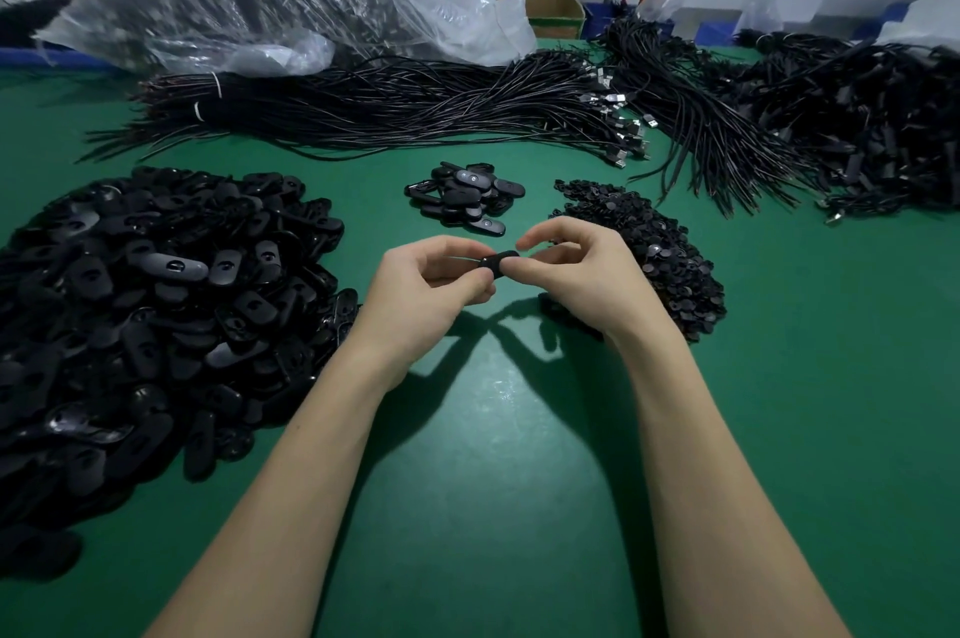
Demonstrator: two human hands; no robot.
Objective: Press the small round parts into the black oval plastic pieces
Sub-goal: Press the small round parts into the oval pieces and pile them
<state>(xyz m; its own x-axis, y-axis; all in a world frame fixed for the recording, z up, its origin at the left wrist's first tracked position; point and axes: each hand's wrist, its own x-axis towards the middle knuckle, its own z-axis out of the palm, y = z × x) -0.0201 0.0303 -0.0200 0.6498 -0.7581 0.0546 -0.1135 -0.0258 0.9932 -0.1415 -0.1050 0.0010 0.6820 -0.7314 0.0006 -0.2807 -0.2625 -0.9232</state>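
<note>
Bare forearms enter from 6 o'clock and meet over the green felt-like tabletop [483, 507] at centre frame. Large heap of black oval plastic pieces [156, 294] lies at 9 o'clock; a smaller mound of small round black parts [660, 242] lies at 3 o'clock, just beyond the right wrist. Small cluster of finished ovals [465, 196] sits at 12 o'clock, near the hands.

Left hand [431, 279] pinches one black oval piece [500, 263] by its end, fingers curled. Right hand [576, 268] grips the opposite end, thumb and forefinger closed on it; whether a round part is already seated cannot be told.

Handling, as judged: the piece is light, rigid and smooth, so it may slip. Hold it by the rims and press squarely over the centre hole.
</note>
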